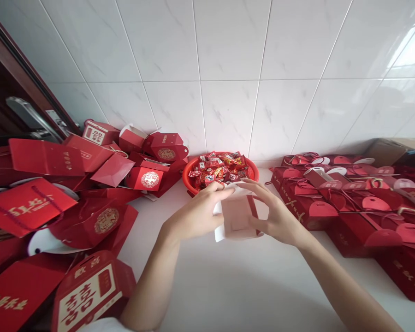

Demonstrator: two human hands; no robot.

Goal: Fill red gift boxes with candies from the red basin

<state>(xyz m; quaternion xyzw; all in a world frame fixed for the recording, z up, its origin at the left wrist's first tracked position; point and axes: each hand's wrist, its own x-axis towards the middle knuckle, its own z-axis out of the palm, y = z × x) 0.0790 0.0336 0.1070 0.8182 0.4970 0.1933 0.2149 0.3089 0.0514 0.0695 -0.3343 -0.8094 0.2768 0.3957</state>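
Observation:
Between my two hands is a small paper gift box (235, 216), red outside and pale inside, its open top facing me. My left hand (207, 207) grips its left wall, fingers over the far rim and thumb at the near side. Around the right wall, my right hand (271, 214) is closed in the same way. No contents show inside the box. Just behind my hands stands an orange-red plastic basket (187, 177) heaped with red-wrapped candies (216, 168). My hands hide the basket's front part.
Several red gift boxes (105, 219) lie jumbled on the left, some open or tilted. Rows of closed red boxes (354, 230) with cords stand at right, a brown carton (383, 150) behind them. A tiled wall (228, 115) bounds the white table (210, 286); a door handle (31, 115) is far left.

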